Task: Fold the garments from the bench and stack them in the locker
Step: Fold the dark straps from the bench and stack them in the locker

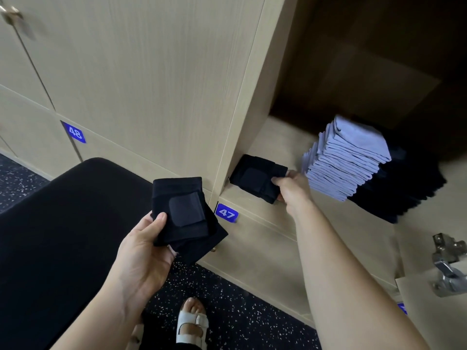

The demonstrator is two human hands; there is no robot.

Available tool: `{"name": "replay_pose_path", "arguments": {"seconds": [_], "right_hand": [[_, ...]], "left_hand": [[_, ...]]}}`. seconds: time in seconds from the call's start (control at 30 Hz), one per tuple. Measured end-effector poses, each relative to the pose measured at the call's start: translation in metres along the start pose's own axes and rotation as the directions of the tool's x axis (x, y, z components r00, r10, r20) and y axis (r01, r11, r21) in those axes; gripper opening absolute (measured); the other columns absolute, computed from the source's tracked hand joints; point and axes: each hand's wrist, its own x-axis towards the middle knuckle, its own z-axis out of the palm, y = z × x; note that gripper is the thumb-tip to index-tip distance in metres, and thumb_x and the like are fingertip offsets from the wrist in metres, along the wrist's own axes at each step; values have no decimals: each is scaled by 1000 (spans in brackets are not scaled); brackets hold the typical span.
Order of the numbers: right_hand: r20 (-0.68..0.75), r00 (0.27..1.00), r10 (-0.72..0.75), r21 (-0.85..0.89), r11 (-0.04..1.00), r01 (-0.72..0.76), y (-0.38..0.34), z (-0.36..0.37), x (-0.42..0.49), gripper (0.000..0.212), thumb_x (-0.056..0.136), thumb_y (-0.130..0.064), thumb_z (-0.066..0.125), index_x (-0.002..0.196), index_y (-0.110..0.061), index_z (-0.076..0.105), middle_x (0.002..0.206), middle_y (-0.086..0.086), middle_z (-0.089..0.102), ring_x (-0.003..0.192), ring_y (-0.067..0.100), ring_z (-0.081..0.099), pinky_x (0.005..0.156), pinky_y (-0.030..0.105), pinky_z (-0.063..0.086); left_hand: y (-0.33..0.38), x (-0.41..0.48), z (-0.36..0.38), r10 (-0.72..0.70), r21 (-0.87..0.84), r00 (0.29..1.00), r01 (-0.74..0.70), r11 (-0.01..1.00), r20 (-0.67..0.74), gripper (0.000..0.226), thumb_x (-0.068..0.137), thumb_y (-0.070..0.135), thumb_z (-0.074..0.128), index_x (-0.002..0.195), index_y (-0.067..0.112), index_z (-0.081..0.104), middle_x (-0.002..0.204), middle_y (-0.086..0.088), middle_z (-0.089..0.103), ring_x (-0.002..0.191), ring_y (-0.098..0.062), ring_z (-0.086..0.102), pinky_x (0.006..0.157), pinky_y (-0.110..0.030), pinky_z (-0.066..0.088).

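Folded black garment (257, 178) sits at the locker's (278, 137) front-left corner, close to the side wall. Can't tell if it's resting on the floor or just above it. Right hand (290, 188) pinches its right edge, thumb on top and fingers under.

Second black garment (184, 215) is held out over the end of the bench (63, 223). Left hand (144, 251) grips its lower-left corner, thumb on top and palm beneath.

Handling, my read:
- Both are light, soft and limp, with a stiffer sewn patch on the face.
- Not fragile and not slippery.
- The fold will spring open if pinched by one layer, so clamp through all layers at the folded edge or support it flat from below.
- The free corner already droops on the left-hand one.

Further in, a pale stack (346, 160) sits on a dark stack (399, 195), well apart from the corner spot. It's tall and slightly leaning, so don't bump it.

Number plate (226, 213) is below the locker lip, and a door hinge (448, 266) is at far right.
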Motion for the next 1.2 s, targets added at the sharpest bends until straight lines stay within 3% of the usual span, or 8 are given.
{"name": "replay_pose_path", "arguments": {"seconds": [0.17,0.33,0.47,0.57,0.7,0.97,1.07,1.2], "right_hand": [[-100,976,-191,-385,912,139,9,4,9,17,86,-7,64,103,-7,61,99,11,65,94,30,63,73,31,49],[-215,932,-292,-663,744,80,14,7,3,34,86,-26,68,114,-12,58,117,12,60,96,32,62,68,32,43],[-311,864,-397,-505,839,204,20,9,-40,26,86,-17,63,112,-15,63,112,6,62,95,26,62,72,31,43],[-58,920,-389,-247,898,364,31,22,-104,10,82,-28,70,88,-20,69,88,-5,70,86,14,64,78,33,52],[224,925,-309,-168,922,348,42,33,-168,38,66,-61,68,85,-28,68,97,-12,67,95,1,59,82,20,47],[35,941,-337,-106,935,338,42,39,-187,15,80,-26,71,79,-16,61,86,-1,66,83,14,60,75,32,50],[6,937,-348,-64,935,348,33,37,-192,13,84,-20,69,81,-11,59,79,0,64,72,11,56,65,25,47],[19,935,-354,-10,935,355,25,24,-192,12,84,-16,68,82,-9,59,81,8,66,69,10,56,60,20,47]], "left_hand": [[-4,0,4,-18,-3,1000,19,1000,20,19,100,7,43,99,10,62,90,-7,73,75,-18,72,61,-31,61],[-6,2,5,-27,-18,999,28,999,34,21,100,7,42,104,9,63,93,-8,74,80,-20,72,68,-34,62],[-6,2,7,-36,-48,999,37,998,27,20,100,7,43,104,9,62,95,-9,73,84,-20,71,75,-35,61],[-6,0,8,-32,-44,999,33,998,27,21,100,7,44,105,10,64,107,-13,70,96,-25,67,85,-41,57],[-6,-9,11,-31,-46,998,33,998,45,22,101,9,42,111,6,62,107,-18,70,88,-26,71,71,-35,62],[-8,-35,15,-47,26,970,42,999,237,32,91,3,58,122,4,55,120,-22,64,100,-30,67,85,-39,58],[-10,-43,11,-45,79,950,21,997,310,58,72,-13,59,126,7,53,115,-19,66,101,-31,66,88,-44,57],[-11,-47,9,33,145,960,-76,986,279,53,85,-17,52,131,7,51,120,-19,66,110,-37,64,92,-54,53]]}}
